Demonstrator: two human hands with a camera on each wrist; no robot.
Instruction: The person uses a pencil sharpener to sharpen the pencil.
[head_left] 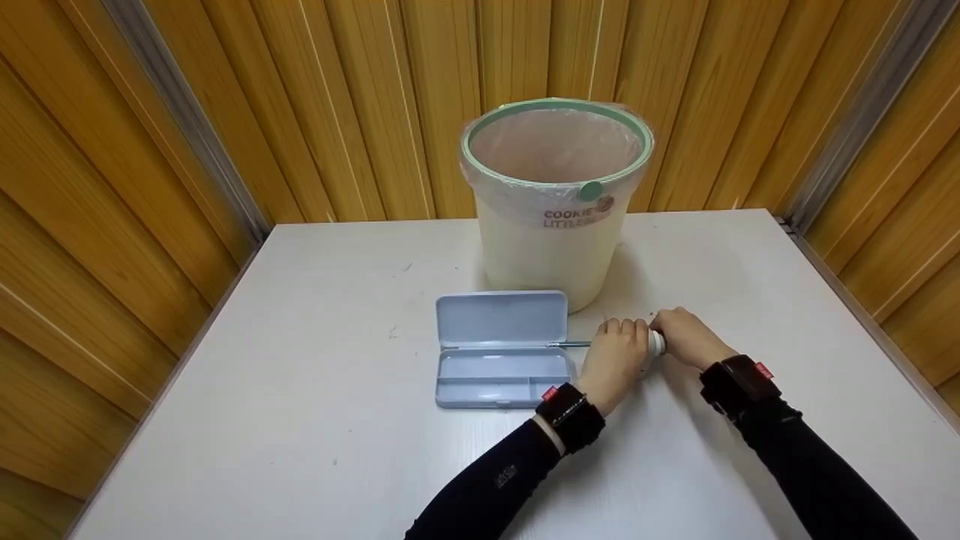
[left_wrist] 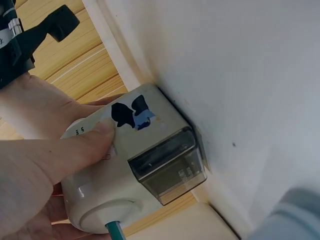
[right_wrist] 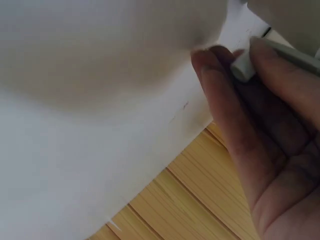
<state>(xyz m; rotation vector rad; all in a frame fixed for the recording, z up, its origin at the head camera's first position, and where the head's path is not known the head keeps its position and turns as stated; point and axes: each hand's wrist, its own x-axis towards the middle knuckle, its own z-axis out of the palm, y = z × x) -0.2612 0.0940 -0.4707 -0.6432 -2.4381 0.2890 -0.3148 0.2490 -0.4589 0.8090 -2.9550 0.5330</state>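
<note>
A white pencil sharpener (left_wrist: pixel 95 187) with a dark bird-like sticker and a clear smoky drawer (left_wrist: pixel 175 172) is gripped by my left hand (head_left: pixel 615 361), thumb across its side. From its front a green pencil (left_wrist: pixel 115 230) sticks out, pointing toward the pencil case in the head view. My right hand (head_left: pixel 690 339) is at the sharpener's far end, mostly hiding it there. In the right wrist view the thumb and fingers pinch the pale crank knob (right_wrist: pixel 243 69). Left of the hands lies an open light-blue pencil case (head_left: pixel 501 319), its tray divided into compartments.
A cream bin (head_left: pixel 551 247) with a green rim and a clear liner stands behind the pencil case. Everything rests on a white table (head_left: pixel 300 360). Wood-pattern panels (head_left: pixel 360 112) enclose the table's back and sides.
</note>
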